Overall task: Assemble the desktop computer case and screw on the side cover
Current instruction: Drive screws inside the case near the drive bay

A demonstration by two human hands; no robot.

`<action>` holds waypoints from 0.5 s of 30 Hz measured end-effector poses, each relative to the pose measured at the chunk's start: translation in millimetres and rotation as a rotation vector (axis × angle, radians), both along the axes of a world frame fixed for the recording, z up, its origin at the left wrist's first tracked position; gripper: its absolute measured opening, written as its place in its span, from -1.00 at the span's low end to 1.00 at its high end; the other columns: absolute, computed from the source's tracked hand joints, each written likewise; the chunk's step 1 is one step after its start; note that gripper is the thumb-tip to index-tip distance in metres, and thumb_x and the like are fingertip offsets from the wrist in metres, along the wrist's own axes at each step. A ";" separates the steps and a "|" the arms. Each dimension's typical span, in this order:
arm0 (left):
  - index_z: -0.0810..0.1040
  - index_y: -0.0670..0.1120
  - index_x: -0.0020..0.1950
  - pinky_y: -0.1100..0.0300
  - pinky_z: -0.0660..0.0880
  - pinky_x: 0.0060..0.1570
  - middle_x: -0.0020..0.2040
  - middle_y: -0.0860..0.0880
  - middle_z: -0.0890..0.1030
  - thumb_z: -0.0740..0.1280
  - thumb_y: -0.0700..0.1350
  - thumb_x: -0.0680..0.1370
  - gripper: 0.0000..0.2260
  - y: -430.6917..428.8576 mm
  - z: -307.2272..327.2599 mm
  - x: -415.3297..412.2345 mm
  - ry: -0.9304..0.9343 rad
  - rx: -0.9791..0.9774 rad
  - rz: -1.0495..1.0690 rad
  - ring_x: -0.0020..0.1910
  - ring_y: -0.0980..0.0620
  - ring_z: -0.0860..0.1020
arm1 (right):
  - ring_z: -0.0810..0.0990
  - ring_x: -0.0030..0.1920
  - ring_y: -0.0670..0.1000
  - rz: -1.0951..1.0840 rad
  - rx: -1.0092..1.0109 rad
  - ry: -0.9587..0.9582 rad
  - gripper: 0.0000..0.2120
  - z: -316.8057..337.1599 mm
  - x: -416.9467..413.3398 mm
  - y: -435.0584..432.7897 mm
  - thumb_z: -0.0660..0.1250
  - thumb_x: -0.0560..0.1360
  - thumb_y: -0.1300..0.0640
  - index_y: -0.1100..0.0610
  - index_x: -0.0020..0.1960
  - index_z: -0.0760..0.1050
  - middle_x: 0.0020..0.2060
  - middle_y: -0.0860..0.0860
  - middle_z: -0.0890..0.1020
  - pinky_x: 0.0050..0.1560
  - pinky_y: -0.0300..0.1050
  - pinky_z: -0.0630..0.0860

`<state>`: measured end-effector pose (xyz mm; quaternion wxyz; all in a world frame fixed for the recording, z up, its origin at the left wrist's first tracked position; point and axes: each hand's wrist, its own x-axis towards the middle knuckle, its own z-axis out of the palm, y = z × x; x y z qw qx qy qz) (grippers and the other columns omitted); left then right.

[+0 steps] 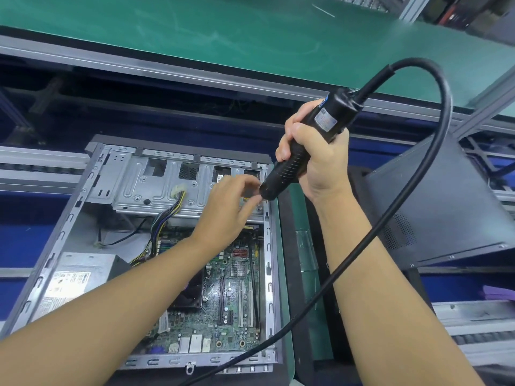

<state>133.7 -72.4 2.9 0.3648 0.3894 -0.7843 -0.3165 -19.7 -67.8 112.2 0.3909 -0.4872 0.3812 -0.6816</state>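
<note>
An open desktop computer case (92,190) lies on its side, showing the motherboard (237,296), the power supply (75,277) and the metal drive cage (156,185). My right hand (315,160) grips a black electric screwdriver (303,146), tilted with its nose down at the case's upper right corner. My left hand (231,201) reaches over the drive cage, its fingertips pinched at the screwdriver's tip; whatever they hold is hidden. The black side cover (440,204) leans to the right of the case.
The screwdriver's thick black cable (418,174) loops up and over my right forearm and down across the case's lower edge. A green conveyor belt (223,32) runs along the back behind metal rails. A bundle of power wires (164,215) crosses the case.
</note>
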 end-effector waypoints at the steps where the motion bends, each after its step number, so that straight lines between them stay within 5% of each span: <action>1: 0.43 0.10 0.03 0.43 0.32 -0.11 -0.16 0.25 0.47 0.30 -0.10 0.61 -0.90 6.8 2.6 5.2 0.075 0.060 0.025 -0.14 0.28 0.43 | 0.45 -0.47 0.10 0.000 0.003 0.000 -0.75 -1.3 0.2 -0.4 0.24 0.44 0.41 0.09 -0.18 0.53 -0.33 0.13 0.46 -0.30 -0.03 0.45; 3: 0.41 0.07 -0.12 0.33 0.33 -0.30 -0.30 0.17 0.47 0.22 -0.04 0.58 -0.92 21.8 3.8 15.8 0.209 0.282 0.083 -0.34 0.19 0.40 | 0.46 -0.47 0.10 0.004 0.006 0.003 -0.79 -2.6 -0.2 -1.8 0.25 0.44 0.40 0.11 -0.15 0.51 -0.32 0.12 0.47 -0.30 -0.03 0.46; 6: 0.46 -0.09 -0.24 0.09 0.37 -0.31 -0.40 0.04 0.52 0.19 0.13 0.52 -0.69 41.8 -1.3 22.7 0.086 0.721 0.164 -0.41 0.05 0.42 | 0.45 -0.48 0.10 0.003 0.020 0.027 -0.85 -2.9 0.5 -5.0 0.27 0.44 0.40 0.17 -0.13 0.46 -0.32 0.11 0.48 -0.31 -0.04 0.46; 10: 0.50 -0.18 0.05 0.08 0.54 -0.18 -0.06 -0.13 0.65 0.33 0.20 0.55 -0.58 40.2 -3.1 12.1 0.346 1.478 0.216 -0.14 -0.04 0.61 | 0.45 -0.48 0.10 -0.007 0.032 0.054 -0.83 -3.3 2.0 -7.2 0.27 0.43 0.40 0.15 -0.15 0.47 -0.33 0.09 0.49 -0.30 -0.05 0.46; 15: 0.39 -0.16 0.38 0.16 0.56 -0.05 0.22 -0.20 0.54 0.47 0.02 0.49 -0.45 34.2 -15.6 -7.8 0.712 1.533 0.301 0.09 -0.02 0.61 | 0.46 -0.48 0.11 -0.020 0.043 0.083 -0.86 -4.4 0.5 -6.8 0.27 0.44 0.40 0.19 -0.13 0.46 -0.33 0.09 0.50 -0.30 -0.03 0.47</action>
